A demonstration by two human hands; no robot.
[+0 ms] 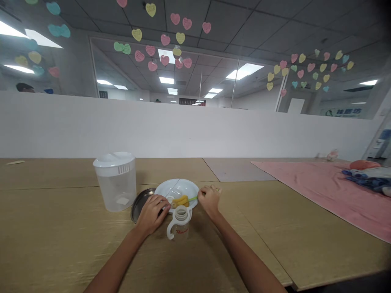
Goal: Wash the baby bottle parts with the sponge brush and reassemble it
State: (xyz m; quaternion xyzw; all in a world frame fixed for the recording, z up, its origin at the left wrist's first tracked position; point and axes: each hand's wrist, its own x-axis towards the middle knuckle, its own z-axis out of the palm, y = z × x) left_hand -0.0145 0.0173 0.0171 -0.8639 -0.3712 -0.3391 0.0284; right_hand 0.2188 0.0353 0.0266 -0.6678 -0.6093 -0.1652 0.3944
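And the right hand [209, 198] grips a green stem [193, 199] at the white plate's [163, 186] right rim, so its yellow head [182, 200] lies over the plate; left hand [153, 211] curls by the left rim, perhaps steadying, hold unclear; bottle [181, 228] stands in front

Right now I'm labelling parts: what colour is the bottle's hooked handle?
The hooked handle is white, seen best in the head view.

Your table [76, 240]: lidded bucket [118, 191], metal dish [137, 207], white plate [163, 188] mid; handled bottle [181, 228] nearer your edge; pink cloth [317, 187] toward far right corner.
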